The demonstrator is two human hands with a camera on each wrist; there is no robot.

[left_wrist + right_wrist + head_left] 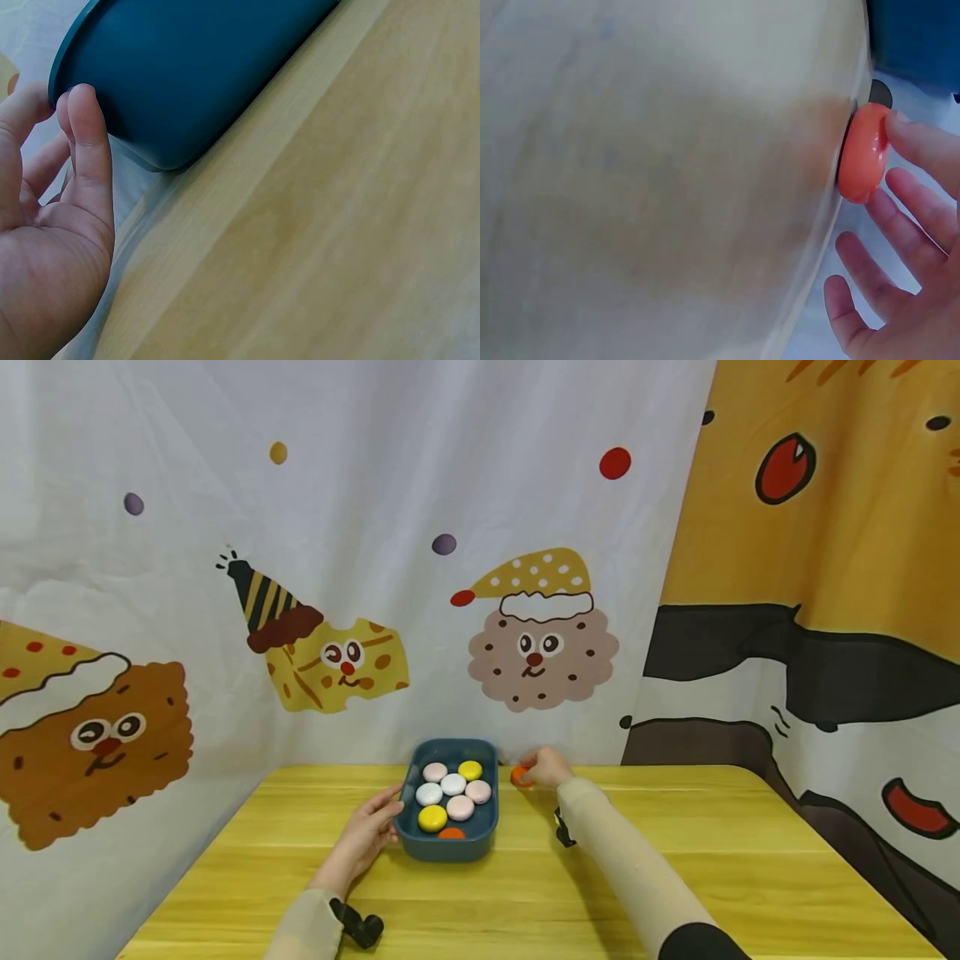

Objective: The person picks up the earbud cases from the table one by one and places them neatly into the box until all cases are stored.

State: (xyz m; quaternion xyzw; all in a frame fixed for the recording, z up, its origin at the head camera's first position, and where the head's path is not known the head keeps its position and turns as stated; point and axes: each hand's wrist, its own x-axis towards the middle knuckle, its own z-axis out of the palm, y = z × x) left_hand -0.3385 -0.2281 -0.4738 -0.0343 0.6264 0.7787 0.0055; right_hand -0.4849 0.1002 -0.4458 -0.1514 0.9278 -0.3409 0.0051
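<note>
A dark blue rectangular box [447, 850] stands on the table and holds several glossy round discs in yellow, pink and white. Part of an orange disc [452, 833] shows behind its front wall. With relaxed fingers, my left hand [367, 829] touches the box's left side near the front corner. In the left wrist view, fingertips [88, 112] meet the outer wall by the rim. To the right of the box, my right hand [549, 767] pinches another orange disc [865, 154] between thumb and forefinger at the table's back edge. Its other fingers are spread loosely.
The wooden table [480, 910] ends at the back against a pale curtain [420, 685] printed with cartoon figures. In the right wrist view, a small dark spot [881, 92] lies just past the edge, beside the orange disc.
</note>
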